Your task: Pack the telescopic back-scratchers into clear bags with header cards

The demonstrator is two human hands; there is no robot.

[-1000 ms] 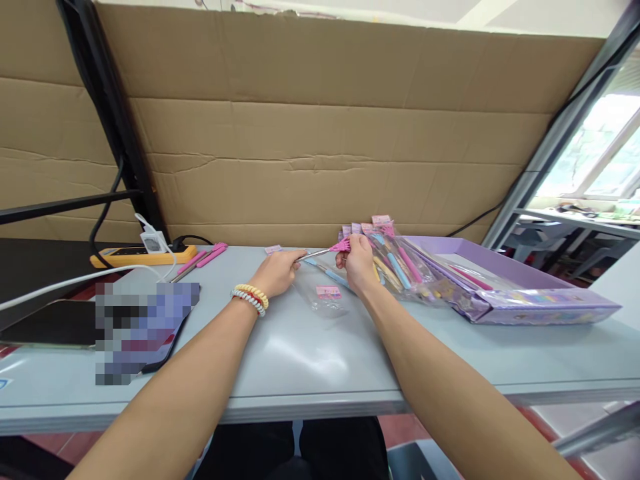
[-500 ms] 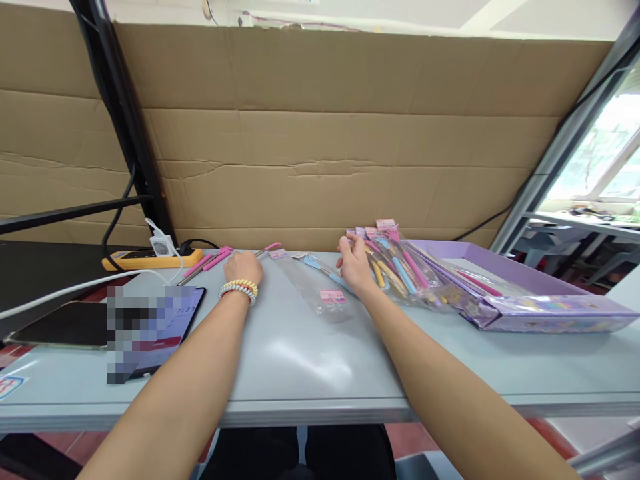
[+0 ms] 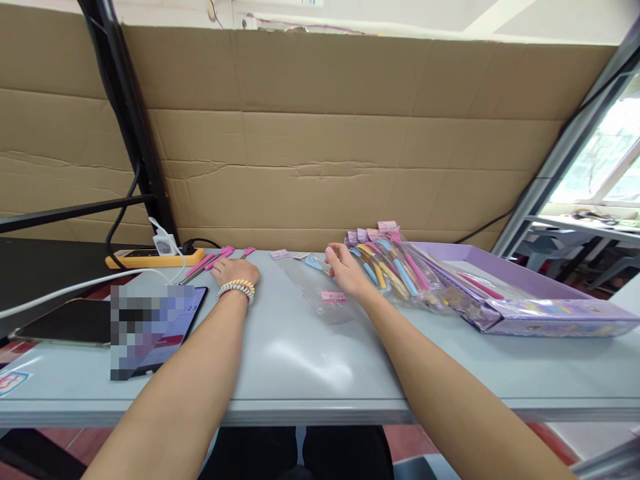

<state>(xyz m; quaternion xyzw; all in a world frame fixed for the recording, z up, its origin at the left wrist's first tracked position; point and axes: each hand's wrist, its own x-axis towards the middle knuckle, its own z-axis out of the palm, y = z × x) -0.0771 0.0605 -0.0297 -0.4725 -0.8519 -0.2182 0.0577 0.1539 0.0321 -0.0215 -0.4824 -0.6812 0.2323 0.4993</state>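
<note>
My left hand [image 3: 234,271] is closed on a pink back scratcher, its claw-shaped head [image 3: 248,252] poking out past my fingers. Just left of it lie more pink back scratchers [image 3: 216,257] with metal rods. My right hand [image 3: 346,270] is half curled and holds nothing I can see; it is beside a blue back scratcher [image 3: 314,263]. A flat clear plastic sleeve [image 3: 310,288] with a pink label lies between my hands. To the right of my right hand, several bagged back scratchers [image 3: 395,263] in blue, yellow and pink lie fanned out.
A purple box [image 3: 555,323] with another bagged pink item stands at the right. On the left are a yellow power strip [image 3: 116,259] with a white charger [image 3: 164,243], a lit phone [image 3: 193,313] and a dark tablet-like device [image 3: 65,322]. Cardboard [image 3: 320,140] walls the back.
My left hand has moved slightly left, bringing the pink back scratcher's head with it. My right hand has shifted left, away from the bagged pile and toward the blue back scratcher.
</note>
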